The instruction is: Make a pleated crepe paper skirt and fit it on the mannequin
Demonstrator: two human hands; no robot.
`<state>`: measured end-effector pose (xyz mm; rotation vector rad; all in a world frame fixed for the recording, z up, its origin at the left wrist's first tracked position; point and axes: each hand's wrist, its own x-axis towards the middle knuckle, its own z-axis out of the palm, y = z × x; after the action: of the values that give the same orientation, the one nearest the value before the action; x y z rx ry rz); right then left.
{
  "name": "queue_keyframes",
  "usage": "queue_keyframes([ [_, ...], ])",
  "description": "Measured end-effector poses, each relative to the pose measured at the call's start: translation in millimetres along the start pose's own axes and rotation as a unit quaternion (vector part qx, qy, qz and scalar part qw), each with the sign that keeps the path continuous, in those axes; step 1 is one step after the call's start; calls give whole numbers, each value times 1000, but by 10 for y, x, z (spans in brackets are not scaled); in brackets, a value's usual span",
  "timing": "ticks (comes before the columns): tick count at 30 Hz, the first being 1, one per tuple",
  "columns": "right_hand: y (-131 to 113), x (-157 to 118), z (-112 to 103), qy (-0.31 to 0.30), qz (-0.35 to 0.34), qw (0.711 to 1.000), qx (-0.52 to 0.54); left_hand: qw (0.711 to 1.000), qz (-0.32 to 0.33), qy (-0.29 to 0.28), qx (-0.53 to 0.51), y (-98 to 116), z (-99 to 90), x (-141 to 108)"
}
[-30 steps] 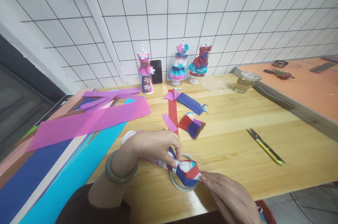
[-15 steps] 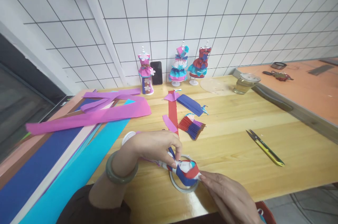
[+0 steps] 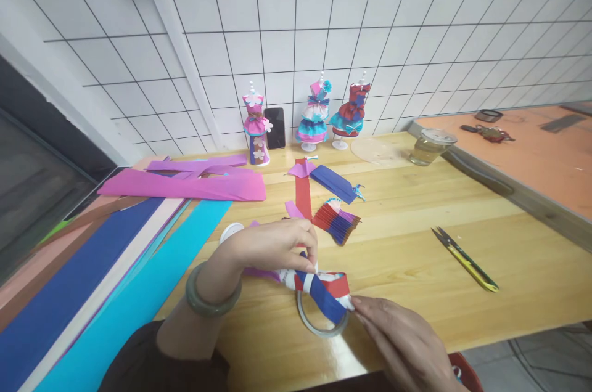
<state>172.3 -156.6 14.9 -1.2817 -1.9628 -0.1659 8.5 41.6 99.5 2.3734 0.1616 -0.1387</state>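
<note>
Between my hands lies a small white dress form (image 3: 288,281), on its side and wrapped in paper strips. A blue paper strip (image 3: 324,299) slants across its front, with a red strip (image 3: 339,286) behind it. My left hand (image 3: 277,247), a green bangle on its wrist, pinches the upper end of the blue strip between thumb and fingers. At the right, the fingertips of my right hand (image 3: 398,330) are closed on the form's white end. Beneath it a roll of tape (image 3: 319,333) rests on the table, partly covered.
Three dressed miniature forms (image 3: 312,114) and a phone (image 3: 275,128) stand along the tiled wall. Yellow-handled snips (image 3: 467,261) lie at right, below a cup of liquid (image 3: 431,148). Long coloured paper strips (image 3: 185,244) spread leftward; a pleated paper piece (image 3: 337,222) lies mid-table.
The blue strip has gone from a low loop to a diagonal across the form's front. My left hand has risen slightly. The pink sheet at left has shifted, its far end drawn rightward and up.
</note>
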Motion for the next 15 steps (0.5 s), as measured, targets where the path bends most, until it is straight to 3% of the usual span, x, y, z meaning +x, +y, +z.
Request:
queue_keyframes([
  [4,-7,61,-9,11,6,1000,-11,999,-16,25,-20,18,-52,-44],
  [8,-3,139,-27,20,17,999,-28,998,10,46,-45,67,-134,-113],
  [15,-15,330,-38,22,71,997,-31,992,13,101,-74,131,-214,-242],
])
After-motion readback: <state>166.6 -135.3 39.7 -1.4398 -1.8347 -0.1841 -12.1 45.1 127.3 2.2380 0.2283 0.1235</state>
